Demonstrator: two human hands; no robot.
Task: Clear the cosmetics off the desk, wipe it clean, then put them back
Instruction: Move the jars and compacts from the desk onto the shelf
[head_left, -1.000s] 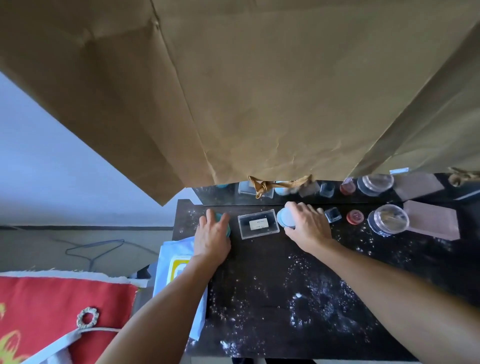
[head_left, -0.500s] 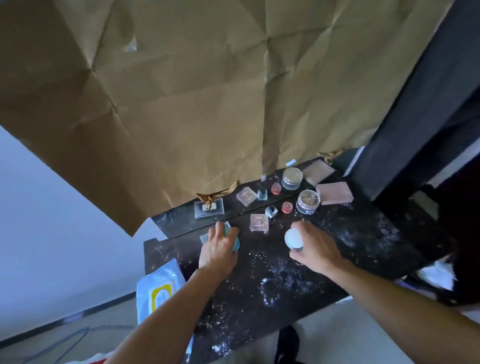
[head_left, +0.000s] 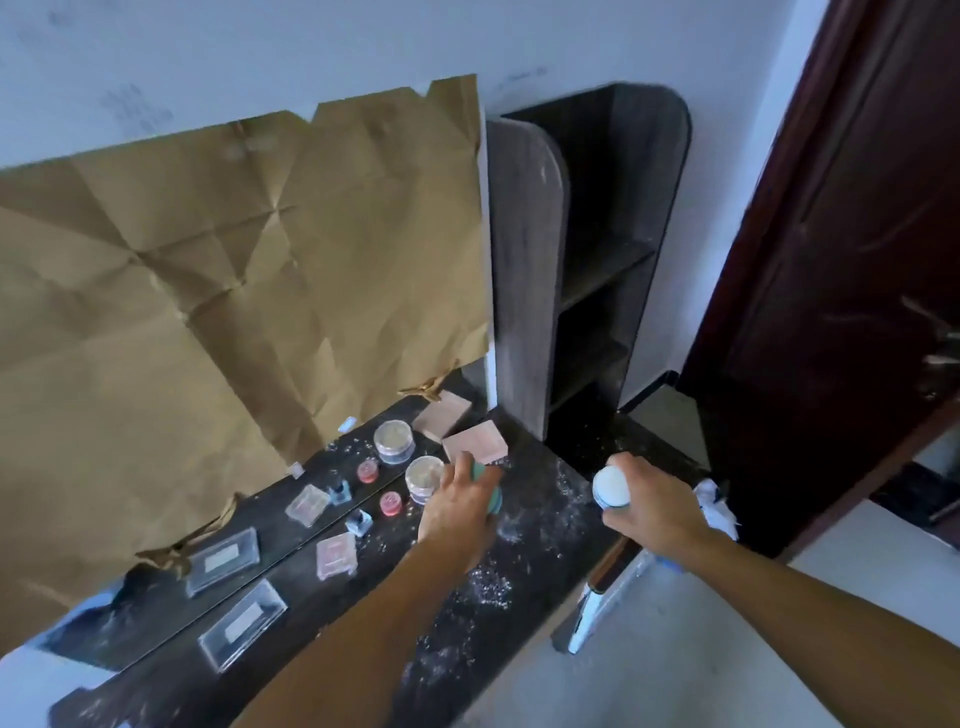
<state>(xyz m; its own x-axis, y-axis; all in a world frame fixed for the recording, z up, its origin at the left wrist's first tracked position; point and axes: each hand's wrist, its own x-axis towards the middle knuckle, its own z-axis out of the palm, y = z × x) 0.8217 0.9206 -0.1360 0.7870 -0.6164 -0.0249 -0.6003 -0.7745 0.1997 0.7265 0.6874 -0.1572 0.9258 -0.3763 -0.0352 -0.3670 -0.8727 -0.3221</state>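
Round teal jar (head_left: 488, 491) gripped by L hand (head_left: 457, 512), white-lidded jar (head_left: 612, 487) by R hand (head_left: 657, 512); both now lifted off dusty black desk (head_left: 540, 525), clearing begun.

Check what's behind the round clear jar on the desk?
Behind the round clear jar runs a mirror strip showing the jar's reflection. Brown paper covers the mirror above. The left hand hides the jar's right edge.
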